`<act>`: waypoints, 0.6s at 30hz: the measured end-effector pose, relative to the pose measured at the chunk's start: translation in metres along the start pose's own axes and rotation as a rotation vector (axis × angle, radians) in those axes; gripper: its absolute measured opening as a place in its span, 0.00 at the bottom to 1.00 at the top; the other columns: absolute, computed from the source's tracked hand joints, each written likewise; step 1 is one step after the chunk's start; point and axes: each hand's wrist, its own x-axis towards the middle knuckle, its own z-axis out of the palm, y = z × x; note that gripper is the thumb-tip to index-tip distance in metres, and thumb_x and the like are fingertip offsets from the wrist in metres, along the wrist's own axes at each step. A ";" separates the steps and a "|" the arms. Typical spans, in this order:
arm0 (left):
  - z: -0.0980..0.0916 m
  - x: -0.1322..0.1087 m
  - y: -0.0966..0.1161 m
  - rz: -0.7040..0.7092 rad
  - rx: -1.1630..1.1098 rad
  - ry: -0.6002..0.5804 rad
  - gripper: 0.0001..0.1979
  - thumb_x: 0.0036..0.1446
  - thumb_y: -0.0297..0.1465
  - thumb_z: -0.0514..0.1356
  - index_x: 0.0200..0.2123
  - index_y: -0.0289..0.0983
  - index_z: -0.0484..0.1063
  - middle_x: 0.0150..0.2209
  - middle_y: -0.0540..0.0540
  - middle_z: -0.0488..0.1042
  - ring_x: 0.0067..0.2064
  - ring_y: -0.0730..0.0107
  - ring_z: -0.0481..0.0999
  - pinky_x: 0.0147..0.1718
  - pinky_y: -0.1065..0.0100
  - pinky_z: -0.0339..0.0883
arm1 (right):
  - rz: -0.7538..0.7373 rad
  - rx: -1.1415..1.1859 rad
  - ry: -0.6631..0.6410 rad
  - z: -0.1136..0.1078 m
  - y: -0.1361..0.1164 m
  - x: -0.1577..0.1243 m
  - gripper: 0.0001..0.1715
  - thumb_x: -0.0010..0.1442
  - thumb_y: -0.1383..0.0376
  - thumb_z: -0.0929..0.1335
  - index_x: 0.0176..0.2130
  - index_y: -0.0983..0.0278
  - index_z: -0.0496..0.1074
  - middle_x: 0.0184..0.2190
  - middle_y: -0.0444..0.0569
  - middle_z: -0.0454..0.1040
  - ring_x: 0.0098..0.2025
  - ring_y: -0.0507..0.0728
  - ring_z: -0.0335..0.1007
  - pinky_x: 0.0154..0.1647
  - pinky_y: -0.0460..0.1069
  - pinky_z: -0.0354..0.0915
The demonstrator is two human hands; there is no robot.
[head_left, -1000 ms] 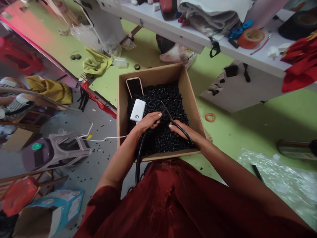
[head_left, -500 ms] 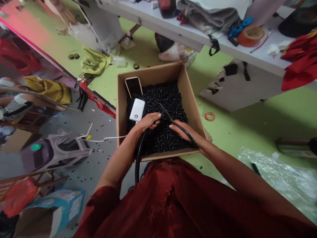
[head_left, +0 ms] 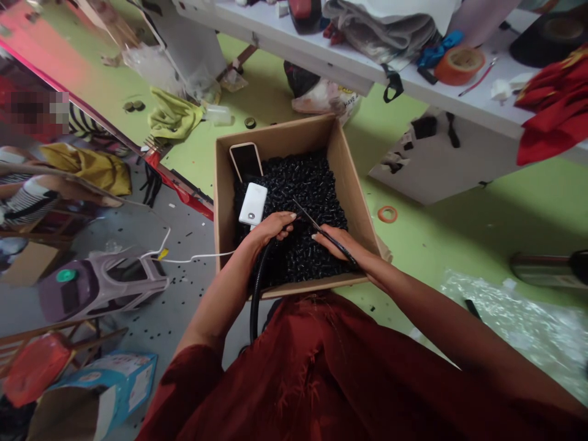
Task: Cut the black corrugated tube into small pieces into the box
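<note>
My left hand [head_left: 276,226] is closed around a black ribbed tube [head_left: 258,294], which runs down past the near edge of the box beside my lap. Black-handled scissors [head_left: 336,245] are gripped in my right hand [head_left: 343,237]. Their blades point up and left, close to my left fingertips; whether they touch the tube's end is too dark to make out. Both hands are over a cardboard box [head_left: 361,208] filled with short black tube pieces [head_left: 307,177]. On the pieces, left of my hands, lie a white power bank [head_left: 253,201] and a phone [head_left: 247,160].
A white cable [head_left: 202,256] trails left from the box toward a purple-grey plastic stool [head_left: 124,278]. Beyond the box stands a white table [head_left: 362,61] with orange tape [head_left: 459,64] on it. Another person's leg [head_left: 68,187] shows at left.
The scissors' blades have dipped slightly, still near my left fingertips. A person's blurred head and striped clothing have appeared at the upper left. The whole view has shifted a little.
</note>
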 end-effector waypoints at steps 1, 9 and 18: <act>0.000 0.001 -0.001 -0.002 0.005 0.006 0.09 0.61 0.35 0.53 0.37 0.34 0.66 0.20 0.56 0.57 0.15 0.85 0.52 0.12 0.81 0.43 | -0.003 -0.004 0.008 0.001 0.001 0.000 0.13 0.63 0.57 0.60 0.33 0.62 0.65 0.33 0.51 0.74 0.35 0.58 0.71 0.35 0.47 0.60; -0.002 0.006 -0.007 0.014 0.015 0.011 0.09 0.60 0.35 0.54 0.34 0.34 0.65 0.20 0.55 0.59 0.14 0.85 0.53 0.12 0.80 0.43 | 0.058 0.147 0.041 0.003 0.000 0.002 0.14 0.62 0.56 0.63 0.28 0.60 0.60 0.23 0.46 0.69 0.28 0.55 0.69 0.28 0.46 0.60; -0.012 0.002 0.001 0.085 -0.119 0.131 0.05 0.60 0.30 0.51 0.33 0.35 0.62 0.20 0.54 0.61 0.15 0.83 0.57 0.12 0.80 0.45 | 0.250 0.702 0.028 -0.003 -0.011 0.001 0.17 0.63 0.50 0.61 0.34 0.61 0.57 0.23 0.41 0.64 0.20 0.48 0.62 0.18 0.43 0.62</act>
